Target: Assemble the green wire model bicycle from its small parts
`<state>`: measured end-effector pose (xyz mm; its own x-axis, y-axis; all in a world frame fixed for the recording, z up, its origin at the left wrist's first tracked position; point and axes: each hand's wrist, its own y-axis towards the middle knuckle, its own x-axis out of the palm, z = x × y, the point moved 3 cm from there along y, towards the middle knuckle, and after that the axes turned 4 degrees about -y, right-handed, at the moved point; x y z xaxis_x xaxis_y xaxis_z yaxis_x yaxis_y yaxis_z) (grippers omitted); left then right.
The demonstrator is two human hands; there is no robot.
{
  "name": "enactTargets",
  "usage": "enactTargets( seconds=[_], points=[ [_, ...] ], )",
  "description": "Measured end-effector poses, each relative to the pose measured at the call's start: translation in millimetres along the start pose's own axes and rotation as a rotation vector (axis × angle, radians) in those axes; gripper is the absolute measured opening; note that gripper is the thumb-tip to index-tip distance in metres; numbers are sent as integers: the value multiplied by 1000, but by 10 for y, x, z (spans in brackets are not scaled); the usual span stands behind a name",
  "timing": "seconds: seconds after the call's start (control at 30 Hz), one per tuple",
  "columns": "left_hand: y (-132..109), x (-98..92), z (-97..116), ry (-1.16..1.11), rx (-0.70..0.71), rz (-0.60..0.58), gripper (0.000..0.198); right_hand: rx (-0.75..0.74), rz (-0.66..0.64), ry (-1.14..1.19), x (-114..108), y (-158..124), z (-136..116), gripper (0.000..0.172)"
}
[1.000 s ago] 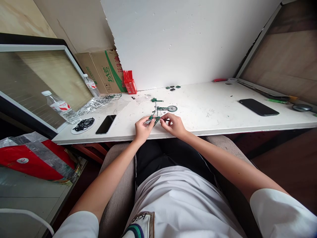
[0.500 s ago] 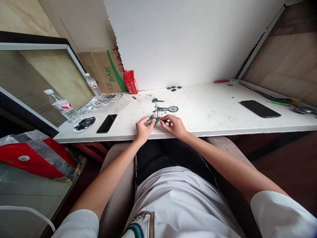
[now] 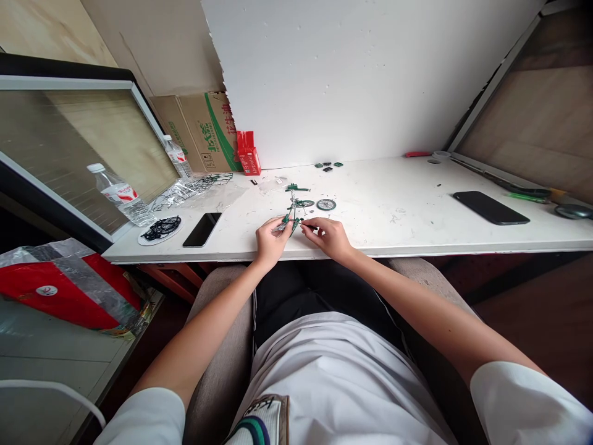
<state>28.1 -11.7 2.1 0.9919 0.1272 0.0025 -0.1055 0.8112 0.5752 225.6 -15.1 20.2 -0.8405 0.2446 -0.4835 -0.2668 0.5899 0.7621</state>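
My left fingers [image 3: 281, 238] pinch a part-built model [image 3: 295, 227], right fingers [image 3: 317, 221] a rod [image 3: 313, 228], by the desk [image 3: 384, 210] edge; one wheel [image 3: 326, 204] unfitted.

A white table [image 3: 398, 210] is backed by an upright white panel [image 3: 347, 80] and flanked by a left framed pane [image 3: 78, 148] and a right framed pane [image 3: 537, 111]. A grey upholstered seat [image 3: 215, 287] is positioned at the front edge. Pale floor tiles [image 3: 55, 364] are exposed at lower left. Lighting is diffused.

Single head-worn view, looking forward and down, wearer's shirt [image 3: 352, 377] nearest, desk [image 3: 417, 191] farther off
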Motion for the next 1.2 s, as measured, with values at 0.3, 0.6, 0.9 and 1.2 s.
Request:
enactTargets(
  seconds=[0.3,0.6,0.9,1.2],
  points=[
    [-21,-12,-8,112,86,7,32,11,-66,-58,32,-22,17,45],
    [-38,4,19,138,122,-1,30,85,-161,-269,55,22,46,46],
    [-33,15,22,114,99,42,30,29,-188,-176,112,14,39,25],
    [-50,52,60,143,157,19,25,145,-230,-233,52,-39,49,40]
  ],
)
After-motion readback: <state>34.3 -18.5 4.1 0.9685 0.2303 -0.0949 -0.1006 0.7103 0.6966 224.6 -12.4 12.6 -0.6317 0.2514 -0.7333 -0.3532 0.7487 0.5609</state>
